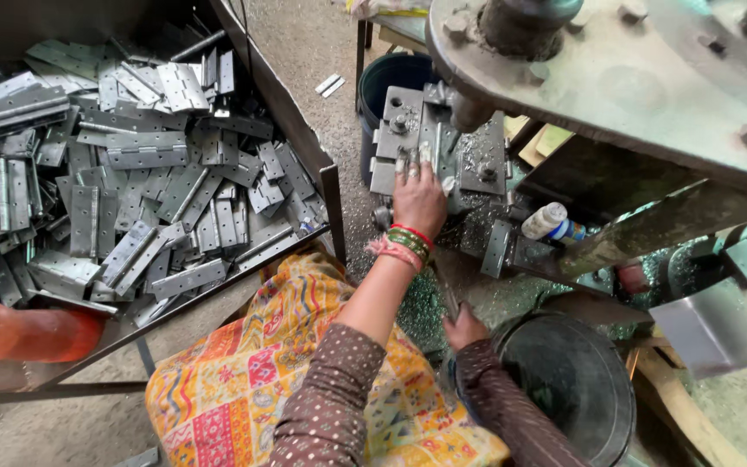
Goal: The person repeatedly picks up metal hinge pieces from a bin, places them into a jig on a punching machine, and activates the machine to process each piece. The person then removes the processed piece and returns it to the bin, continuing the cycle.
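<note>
The press (616, 78) fills the upper right, its heavy plate hanging over the die block (443, 143). To the left a bin (304, 130) holds a deep heap of grey hinges (131, 173), well apart from the die. Low on the right stands a dark bucket (572, 385), and a small white bottle (546, 220) lies just beside the die.

The left hand (418, 199) rests flat on the die block, fingers spread narrowly and pressing on a metal piece (430, 138) seated under the ram; that piece is where the work is. The right hand (464, 327) is low, near the bucket rim, closed around a thin rod (447, 294) that looks like a lever.

To do this well, I would judge that the piece should sit square against the die's stops, and the fingers should come clear of the ram before any stroke.

The fingertips are dusty and partly merged with the steel, so the exact grip cannot be told. The piece's shape is hard to make out. The rod's far end is hidden, the ram's tip is cut off by the plate, and the bucket's contents are too dark to read.
</note>
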